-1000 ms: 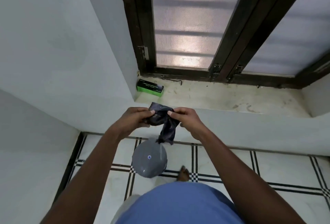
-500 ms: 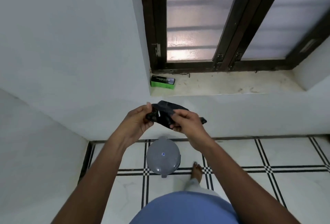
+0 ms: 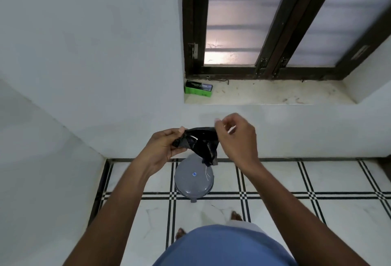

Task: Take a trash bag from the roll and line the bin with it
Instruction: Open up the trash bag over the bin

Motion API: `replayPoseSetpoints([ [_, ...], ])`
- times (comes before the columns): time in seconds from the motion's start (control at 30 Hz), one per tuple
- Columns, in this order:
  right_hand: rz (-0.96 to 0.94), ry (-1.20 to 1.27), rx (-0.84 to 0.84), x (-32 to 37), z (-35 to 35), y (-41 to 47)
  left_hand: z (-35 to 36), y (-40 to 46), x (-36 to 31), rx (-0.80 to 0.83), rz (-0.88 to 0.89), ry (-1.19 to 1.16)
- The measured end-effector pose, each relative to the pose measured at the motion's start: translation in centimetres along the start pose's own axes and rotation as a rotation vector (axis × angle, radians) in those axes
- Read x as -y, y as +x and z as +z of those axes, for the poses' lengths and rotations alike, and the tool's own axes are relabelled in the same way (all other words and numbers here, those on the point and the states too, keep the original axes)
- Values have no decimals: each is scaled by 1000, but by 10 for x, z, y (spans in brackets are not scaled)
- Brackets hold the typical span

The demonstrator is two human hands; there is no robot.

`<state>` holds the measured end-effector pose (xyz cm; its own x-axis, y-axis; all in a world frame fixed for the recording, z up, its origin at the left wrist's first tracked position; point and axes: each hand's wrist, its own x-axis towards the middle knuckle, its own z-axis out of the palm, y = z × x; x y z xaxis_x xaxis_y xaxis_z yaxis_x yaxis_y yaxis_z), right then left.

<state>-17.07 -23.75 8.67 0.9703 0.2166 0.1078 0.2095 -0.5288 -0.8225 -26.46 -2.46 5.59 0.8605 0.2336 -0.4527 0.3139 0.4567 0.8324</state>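
A: Head view. Left hand (image 3: 163, 149) pinches one end of the folded black trash bag (image 3: 201, 143), thumb on top. Right hand (image 3: 237, 138) pinches the other end, fingers curled shut on it.

B: Where's the bag?

A: Stretched between both hands, a loose tail hanging below the right hand. The bin (image 3: 193, 180) sits on the floor under the hands, grey lid closed. The green box (image 3: 198, 89) is on the window ledge, well beyond the left hand.

B: Step?

A: Unfolding, I'd say. Next: find the open edge, shake it out, then lift the lid.
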Motion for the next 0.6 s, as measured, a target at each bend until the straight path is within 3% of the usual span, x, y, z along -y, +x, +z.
replayPoseSetpoints([
  [0.1,245,154,511,25,4,-7,11,-2,3,-40,21,96],
  [0.17,299,243,639,20,8,-6,19,-1,9,-46,33,117],
  [0.3,340,462,576,-3,2,8,31,-4,13,-88,48,13],
  [0.4,418,516,413,-20,-5,17,32,0,16,-213,62,-135],
  [0.5,507,372,356,-37,-11,20,33,5,18,-352,103,-291],
  [0.53,509,254,439,-41,-13,18,35,7,18,-370,118,-315],
  [0.6,394,-241,709,-44,-22,15,40,9,17,-386,126,-262],
])
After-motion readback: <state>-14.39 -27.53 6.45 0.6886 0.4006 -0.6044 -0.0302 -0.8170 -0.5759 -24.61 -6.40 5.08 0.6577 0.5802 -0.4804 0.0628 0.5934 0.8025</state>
